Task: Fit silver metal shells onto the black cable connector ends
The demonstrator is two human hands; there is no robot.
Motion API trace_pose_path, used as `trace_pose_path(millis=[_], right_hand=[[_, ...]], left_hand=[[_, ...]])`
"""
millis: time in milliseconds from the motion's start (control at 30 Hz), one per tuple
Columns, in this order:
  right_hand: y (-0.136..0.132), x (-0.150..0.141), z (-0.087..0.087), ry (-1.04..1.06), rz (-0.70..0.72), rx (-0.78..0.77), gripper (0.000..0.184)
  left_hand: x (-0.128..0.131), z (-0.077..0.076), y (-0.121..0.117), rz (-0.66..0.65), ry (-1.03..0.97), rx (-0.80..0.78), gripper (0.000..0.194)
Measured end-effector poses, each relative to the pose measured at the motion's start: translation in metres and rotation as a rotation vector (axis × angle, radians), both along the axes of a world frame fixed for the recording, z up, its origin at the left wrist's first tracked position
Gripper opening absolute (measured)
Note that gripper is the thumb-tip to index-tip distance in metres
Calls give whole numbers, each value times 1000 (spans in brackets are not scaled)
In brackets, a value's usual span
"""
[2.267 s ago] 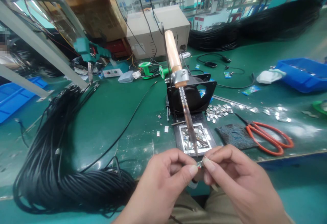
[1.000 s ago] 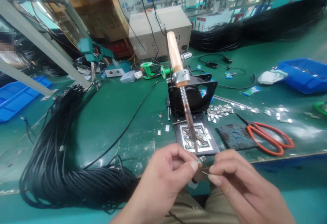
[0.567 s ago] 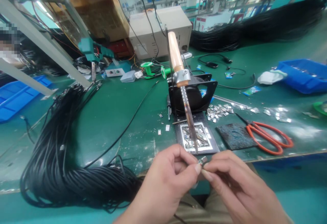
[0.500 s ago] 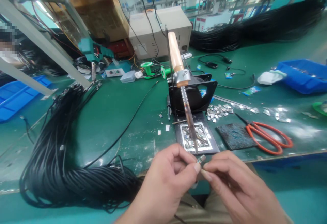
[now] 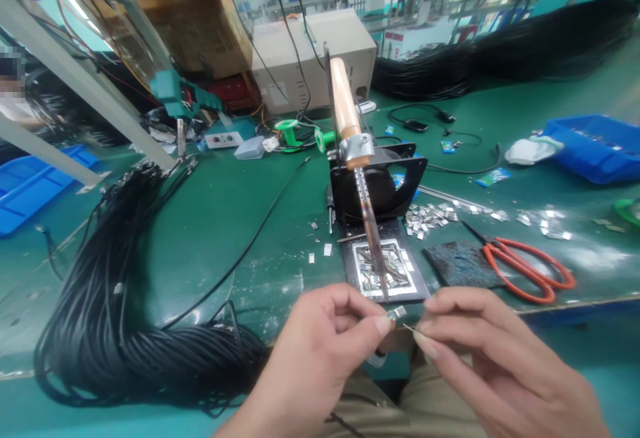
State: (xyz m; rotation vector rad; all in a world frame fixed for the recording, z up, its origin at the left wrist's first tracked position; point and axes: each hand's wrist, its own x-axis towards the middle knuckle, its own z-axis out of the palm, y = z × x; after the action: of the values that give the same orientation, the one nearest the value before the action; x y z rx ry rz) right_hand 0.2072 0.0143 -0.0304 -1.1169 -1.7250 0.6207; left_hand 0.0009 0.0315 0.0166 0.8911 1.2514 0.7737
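While the left hand (image 5: 330, 338) pinched a small metal connector (image 5: 399, 312) between thumb and forefinger, the boxy, silvery end stuck out past the fingertips, just below the soldering iron (image 5: 371, 221). The right hand (image 5: 495, 355) gripped a thin pale wire (image 5: 409, 328) in the same fashion, its bare tip slanting toward the connector and ending just beside it (most of the connector's body was hidden by the left fingers).

The iron leaned down from its mount, with a smooth tapered wooden handle (image 5: 344, 98), a bright metal clamp and a perforated barrel darkened with heat stains toward the point. Behind it stood a squarish black fan (image 5: 373, 191); underneath, a white-rimmed square tray (image 5: 373, 293) held a jumble of little metal bits.

To the right lay a rough, mottled pad (image 5: 455, 268), the dark pointed blades of scissors (image 5: 495, 248) with looped orange handles crossing its edge. Flat, shiny rectangular metal pieces (image 5: 431, 220) were scattered beyond. On the left, a thick bundle of glossy black cables (image 5: 100, 331) curved across the slick green tabletop (image 5: 210, 218).
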Motion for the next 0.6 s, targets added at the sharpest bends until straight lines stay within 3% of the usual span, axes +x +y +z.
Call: trace_pose_path(millis=[233, 600], right_hand=[[10, -7, 6, 42, 82, 78, 12], [13, -5, 3, 53, 104, 18, 15]], left_hand=[[-2, 1, -1, -17, 17, 13, 11], [-3, 1, 1, -25, 13, 22, 15]])
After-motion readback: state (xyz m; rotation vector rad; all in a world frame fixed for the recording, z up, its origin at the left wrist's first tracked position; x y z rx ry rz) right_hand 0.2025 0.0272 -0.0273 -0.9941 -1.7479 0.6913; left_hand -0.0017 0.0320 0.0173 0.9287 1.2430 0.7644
